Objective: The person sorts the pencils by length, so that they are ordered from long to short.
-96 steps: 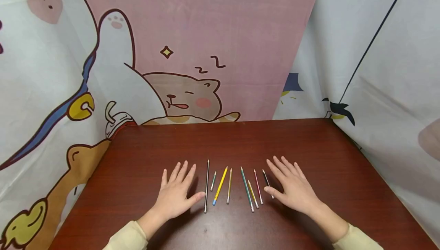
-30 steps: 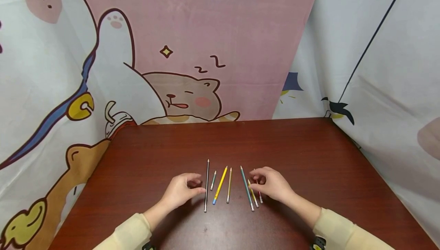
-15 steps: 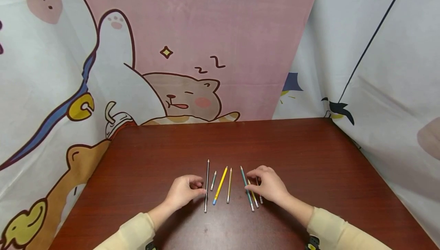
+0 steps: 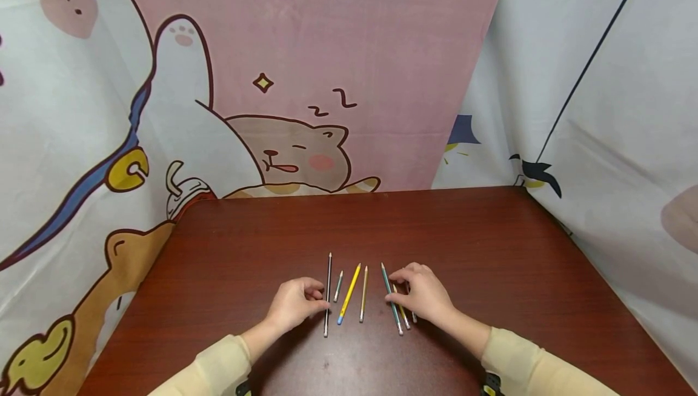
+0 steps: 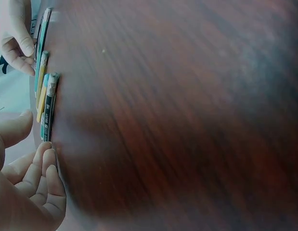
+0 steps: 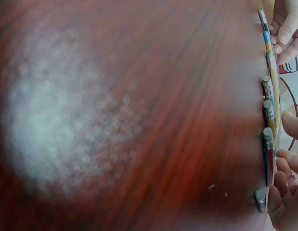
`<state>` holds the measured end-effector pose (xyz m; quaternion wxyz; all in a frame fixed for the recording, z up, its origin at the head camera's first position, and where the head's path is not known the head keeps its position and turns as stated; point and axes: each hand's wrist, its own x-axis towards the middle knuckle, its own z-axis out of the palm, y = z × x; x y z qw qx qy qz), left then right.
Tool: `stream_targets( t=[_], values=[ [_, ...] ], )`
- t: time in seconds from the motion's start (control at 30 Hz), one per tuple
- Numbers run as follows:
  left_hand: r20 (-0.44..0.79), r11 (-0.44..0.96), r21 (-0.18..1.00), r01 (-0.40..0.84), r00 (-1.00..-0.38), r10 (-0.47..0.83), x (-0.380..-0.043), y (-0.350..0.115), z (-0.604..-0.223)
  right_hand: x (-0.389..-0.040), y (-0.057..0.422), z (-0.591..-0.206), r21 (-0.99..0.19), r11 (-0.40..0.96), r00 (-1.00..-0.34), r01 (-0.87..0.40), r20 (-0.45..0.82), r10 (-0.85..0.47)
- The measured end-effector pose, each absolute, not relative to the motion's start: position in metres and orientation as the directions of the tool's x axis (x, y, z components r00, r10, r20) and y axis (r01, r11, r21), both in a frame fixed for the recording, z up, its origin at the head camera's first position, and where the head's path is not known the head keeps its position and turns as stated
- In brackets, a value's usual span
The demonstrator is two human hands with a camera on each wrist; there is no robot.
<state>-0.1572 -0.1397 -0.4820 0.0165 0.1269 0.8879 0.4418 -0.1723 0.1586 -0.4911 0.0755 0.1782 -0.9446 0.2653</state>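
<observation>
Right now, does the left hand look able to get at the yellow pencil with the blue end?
Probably yes, from above: nothing covers the yellow pencil. Straight across, though, the black pencil and the short green pencil lie between it and the left hand.

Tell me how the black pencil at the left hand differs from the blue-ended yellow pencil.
The black pencil looks longer and thinner; the yellow pencil is shorter and thicker. The black one ends in silver, the yellow in blue. In the head view, the left hand partly covers the black pencil; the yellow pencil is uncovered. Both tips point forward.
</observation>
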Motion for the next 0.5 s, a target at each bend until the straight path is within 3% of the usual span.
stream_targets(
  t=[0.5],
  values=[
    [0.102,0.663,0.709,0.241,-0.965,0.241,-0.1608,-0.1373,-0.4838,-0.1728,0.1516,-0.4969,-0.424,0.830,-0.927,-0.362,0.259,-0.272]
  ],
)
